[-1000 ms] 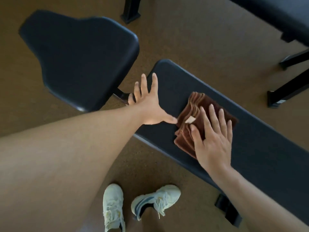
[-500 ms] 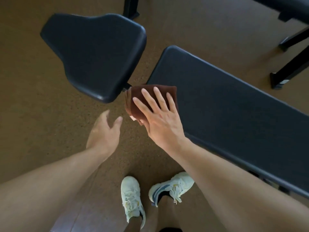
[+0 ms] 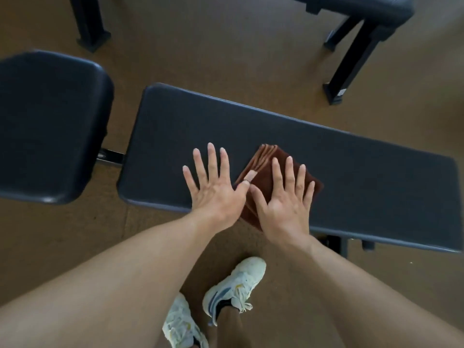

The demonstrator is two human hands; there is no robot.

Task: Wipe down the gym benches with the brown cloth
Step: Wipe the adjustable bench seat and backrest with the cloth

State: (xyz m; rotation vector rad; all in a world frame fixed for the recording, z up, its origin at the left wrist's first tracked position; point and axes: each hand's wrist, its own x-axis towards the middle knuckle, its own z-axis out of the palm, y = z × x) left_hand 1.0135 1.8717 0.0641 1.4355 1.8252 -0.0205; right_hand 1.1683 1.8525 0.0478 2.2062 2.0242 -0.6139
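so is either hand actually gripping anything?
No. Right hand presses flat on the cloth; left hand lies flat on the bench beside it.

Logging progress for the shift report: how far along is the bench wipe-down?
Done: nothing provable; the pads show no wet streaks or marks. In hand: the right hand presses the folded brown cloth flat on the long bench pad, mid-pad by the near edge; the left hand lies spread beside it. Left: the pad's far right stretch, the seat pad, and the second bench look untouched.
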